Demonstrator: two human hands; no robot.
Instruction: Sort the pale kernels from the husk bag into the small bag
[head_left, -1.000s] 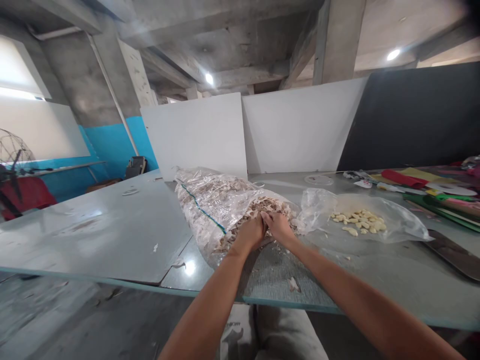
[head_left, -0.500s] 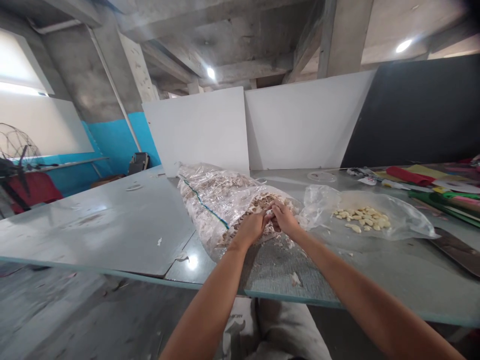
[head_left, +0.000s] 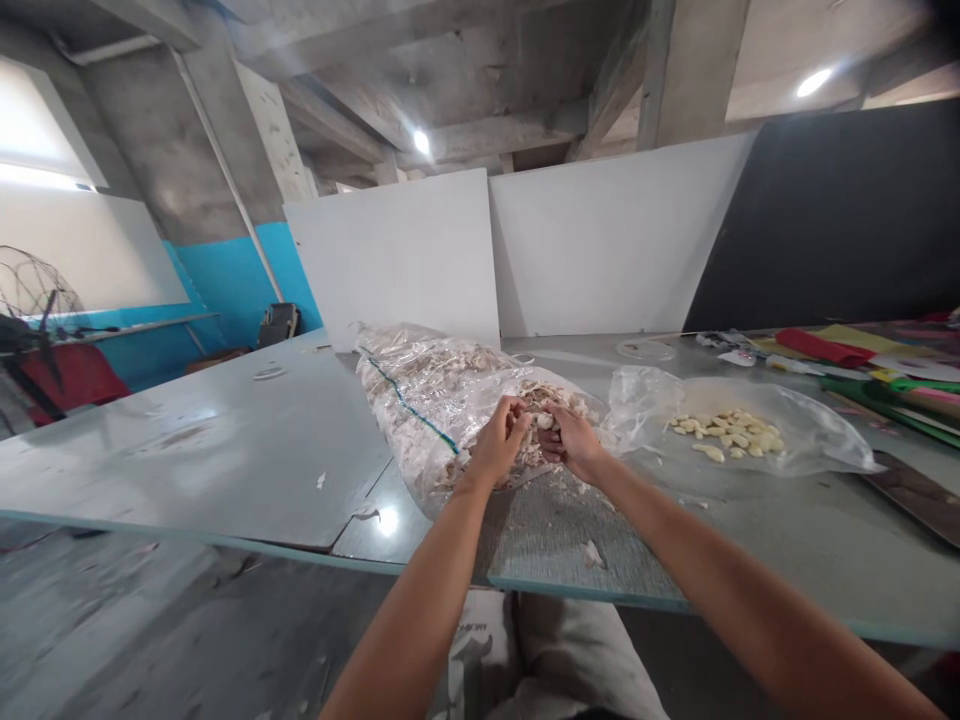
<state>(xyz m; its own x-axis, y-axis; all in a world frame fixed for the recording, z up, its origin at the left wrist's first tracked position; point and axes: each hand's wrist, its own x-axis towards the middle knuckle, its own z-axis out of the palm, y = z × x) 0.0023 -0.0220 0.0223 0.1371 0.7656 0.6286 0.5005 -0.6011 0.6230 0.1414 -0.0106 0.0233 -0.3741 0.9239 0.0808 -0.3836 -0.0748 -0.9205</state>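
Observation:
My right hand [head_left: 574, 443] is closed, its thumb and fingers around a whitish garlic clove [head_left: 544, 421] at the fingertips. Just to its left, my left hand [head_left: 499, 440] has its fingers curled and thumb bent in; what it pinches, if anything, is hidden. Both hands are over the mouth of a clear plastic bag [head_left: 409, 400] stuffed with dry, papery garlic skins [head_left: 536, 392]. To the right, peeled, cream-coloured garlic cloves [head_left: 731, 432] lie on another clear plastic bag [head_left: 821, 435].
The grey table [head_left: 247, 460] has loose skin scraps near its front edge. A dark flat object [head_left: 915, 495] lies at the right, with coloured sheets [head_left: 832, 350] behind it. White panels [head_left: 397, 260] stand along the back. A clear round lid [head_left: 645, 350] lies near them.
My hands, together half a second ago, have drawn slightly apart. The whitish clove at my right fingertips now shows between them. The bags and the peeled cloves stay put.

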